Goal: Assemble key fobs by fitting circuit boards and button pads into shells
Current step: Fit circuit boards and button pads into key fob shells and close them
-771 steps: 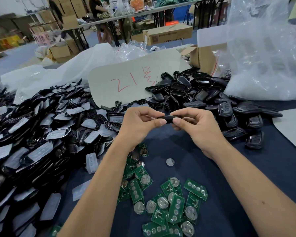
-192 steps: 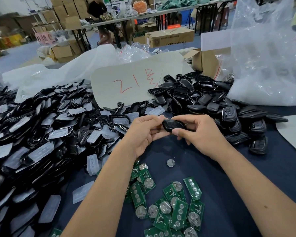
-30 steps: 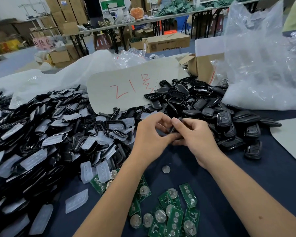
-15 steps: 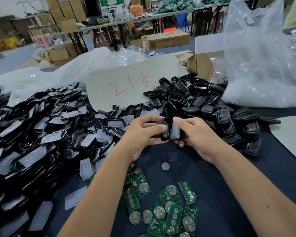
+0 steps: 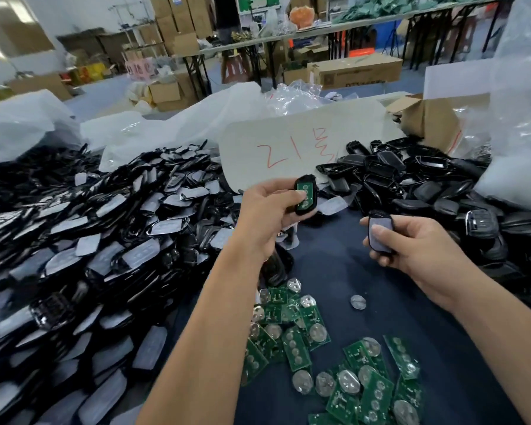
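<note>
Between both hands (image 5: 267,216) (image 5: 417,243), apparently upright shell halves (image 5: 304,195) (image 5: 380,234).

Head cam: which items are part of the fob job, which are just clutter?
In the job:
left hand, shell with board
right hand, shell with pad
loose boards
padded shells
empty shells

Lying about:
marked card
plastic bags
cartons
loose coin cell
</note>
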A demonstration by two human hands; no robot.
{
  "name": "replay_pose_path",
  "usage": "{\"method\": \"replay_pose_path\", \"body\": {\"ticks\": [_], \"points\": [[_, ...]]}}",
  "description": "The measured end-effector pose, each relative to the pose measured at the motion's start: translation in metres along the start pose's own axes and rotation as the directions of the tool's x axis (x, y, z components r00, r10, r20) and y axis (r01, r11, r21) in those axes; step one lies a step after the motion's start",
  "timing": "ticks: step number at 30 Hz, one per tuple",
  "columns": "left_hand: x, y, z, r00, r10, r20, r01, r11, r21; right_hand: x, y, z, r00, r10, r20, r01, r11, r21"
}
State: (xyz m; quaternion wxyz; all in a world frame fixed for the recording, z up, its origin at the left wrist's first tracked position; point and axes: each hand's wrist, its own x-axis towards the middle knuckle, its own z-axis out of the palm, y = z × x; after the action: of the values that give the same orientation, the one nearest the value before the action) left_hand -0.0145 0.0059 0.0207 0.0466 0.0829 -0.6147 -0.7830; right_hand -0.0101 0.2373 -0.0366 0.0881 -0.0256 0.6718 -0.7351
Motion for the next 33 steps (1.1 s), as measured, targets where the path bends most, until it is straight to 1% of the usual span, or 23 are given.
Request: {"method": "replay_pose_path", "body": {"ticks": [4, 7, 8, 9, 10, 11, 12, 13, 14, 15, 16, 17, 18, 19, 20, 23, 25, 26, 28, 29, 30, 31, 33], "points": [[0.006, 0.034, -0.055, 0.974, 0.104, -0.202, -0.092, 0.994, 0.066, 0.012, -0.008, 0.055, 0.989, -0.068, 0.130, 0.084, 0.988, -0.129], [0.003, 0.052, -0.099, 0.902, 0.153, -0.403, -0.153, 0.988, 0.033, 0.033, -0.025, 0.120, 0.963, -0.104, 0.248, 0.151, 0.972, -0.180], [0.001, 0.058, -0.114, 0.868, 0.157, -0.471, -0.175, 0.984, 0.004, 0.042, -0.031, 0.143, 0.962, -0.106, 0.251, 0.153, 0.973, -0.174], [0.001, 0.062, -0.127, 0.834, 0.159, -0.528, -0.202, 0.979, -0.026, 0.053, -0.038, 0.162, 0.973, -0.105, 0.204, 0.146, 0.969, -0.198], [0.000, 0.064, -0.138, 0.801, 0.158, -0.577, -0.235, 0.970, -0.061, 0.064, -0.044, 0.178, 0.985, -0.116, 0.127, 0.151, 0.936, -0.318], [0.000, 0.066, -0.150, 0.769, 0.155, -0.620, -0.273, 0.957, -0.099, 0.074, -0.047, 0.191, 0.983, -0.175, 0.047, 0.175, 0.845, -0.506], [-0.001, 0.066, -0.157, 0.740, 0.150, -0.656, -0.308, 0.942, -0.133, 0.079, -0.051, 0.202, 0.962, -0.272, -0.007, 0.198, 0.716, -0.670], [-0.001, 0.067, -0.165, 0.711, 0.146, -0.688, -0.342, 0.926, -0.157, 0.079, -0.052, 0.213, 0.929, -0.371, 0.006, 0.247, 0.606, -0.756], [-0.001, 0.066, -0.169, 0.688, 0.143, -0.711, -0.373, 0.911, -0.177, 0.078, -0.053, 0.223, 0.898, -0.429, 0.096, 0.338, 0.533, -0.776], [-0.001, 0.066, -0.172, 0.670, 0.142, -0.728, -0.397, 0.898, -0.191, 0.075, -0.051, 0.233, 0.859, -0.448, 0.248, 0.456, 0.451, -0.767], [0.000, 0.066, -0.175, 0.659, 0.143, -0.738, -0.416, 0.887, -0.200, 0.072, -0.047, 0.243, 0.793, -0.424, 0.437, 0.587, 0.343, -0.734], [0.000, 0.066, -0.175, 0.656, 0.144, -0.740, -0.424, 0.883, -0.204, 0.068, -0.043, 0.253, 0.717, -0.356, 0.599, 0.687, 0.216, -0.694], [0.000, 0.066, -0.175, 0.661, 0.145, -0.736, -0.424, 0.882, -0.207, 0.065, -0.037, 0.262, 0.655, -0.272, 0.705, 0.748, 0.098, -0.656], [0.000, 0.067, -0.174, 0.672, 0.146, -0.726, -0.419, 0.883, -0.211, 0.063, -0.033, 0.269, 0.619, -0.227, 0.752, 0.773, 0.007, -0.634], [0.000, 0.068, -0.172, 0.682, 0.147, -0.716, -0.417, 0.883, -0.216, 0.063, -0.029, 0.274, 0.609, -0.224, 0.761, 0.772, -0.052, -0.634], [-0.001, 0.067, -0.161, 0.698, 0.156, -0.699, -0.410, 0.887, -0.211, 0.058, -0.025, 0.282, 0.605, -0.318, 0.730, 0.735, -0.130, -0.665], [-0.002, 0.067, -0.154, 0.721, 0.185, -0.668, -0.422, 0.882, -0.211, 0.055, -0.027, 0.283, 0.601, -0.351, 0.718, 0.723, -0.144, -0.676], [-0.002, 0.068, -0.146, 0.753, 0.207, -0.624, -0.429, 0.874, -0.228, 0.055, -0.028, 0.278, 0.611, -0.362, 0.704, 0.713, -0.135, -0.688], [-0.002, 0.069, -0.130, 0.818, 0.272, -0.506, -0.446, 0.856, -0.261, 0.051, -0.035, 0.263, 0.645, -0.406, 0.647, 0.687, -0.061, -0.724], [0.000, 0.069, -0.121, 0.836, 0.307, -0.454, -0.455, 0.851, -0.263, 0.048, -0.038, 0.251, 0.678, -0.439, 0.590, 0.663, 0.016, -0.749], [0.001, 0.068, -0.110, 0.851, 0.336, -0.404, -0.460, 0.848, -0.263, 0.046, -0.039, 0.237, 0.718, -0.471, 0.512, 0.629, 0.125, -0.767], [0.003, 0.065, -0.095, 0.869, 0.356, -0.344, -0.451, 0.856, -0.252, 0.043, -0.040, 0.215, 0.774, -0.494, 0.395, 0.570, 0.275, -0.774], [0.009, 0.059, -0.075, 0.903, 0.345, -0.257, -0.397, 0.898, -0.190, 0.042, -0.033, 0.179, 0.861, -0.487, 0.146, 0.439, 0.567, -0.697]]}}
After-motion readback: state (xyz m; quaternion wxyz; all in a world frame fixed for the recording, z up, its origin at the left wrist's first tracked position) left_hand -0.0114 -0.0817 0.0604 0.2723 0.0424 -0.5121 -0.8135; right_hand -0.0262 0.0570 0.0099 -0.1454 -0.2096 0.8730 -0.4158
